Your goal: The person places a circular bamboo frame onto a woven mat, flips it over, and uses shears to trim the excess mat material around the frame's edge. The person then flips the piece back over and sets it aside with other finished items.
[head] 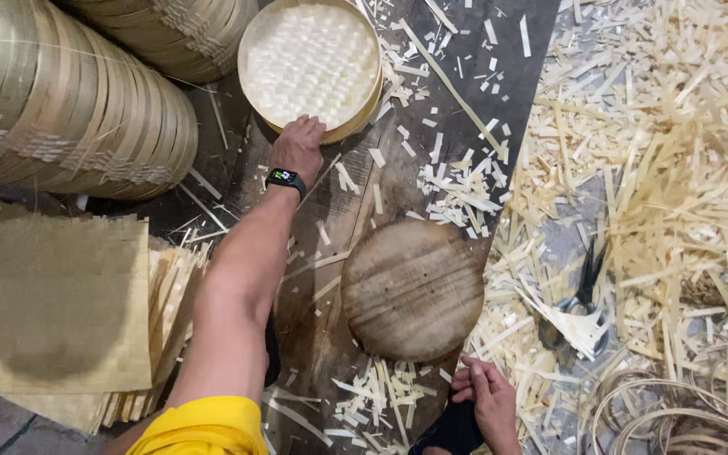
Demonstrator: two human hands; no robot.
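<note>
My left hand (299, 145) reaches forward and grips the near rim of a round bamboo steamer tray (310, 66) with a woven pale base, lying on the dark floor. A black smartwatch (286, 179) sits on that wrist. My right hand (485, 399) rests low at the bottom of the view, fingers loosely curled on dark cloth at my knee, holding nothing I can see. Between the hands lies a round wooden block (412, 288).
Stacks of bamboo rings (61, 101) lie at the upper left. Woven bamboo mats (52, 303) are piled at the left. Bamboo strip offcuts (659, 152) cover the right side, with black scissors (579, 299) among them and coiled bamboo hoops (684, 413) at the lower right.
</note>
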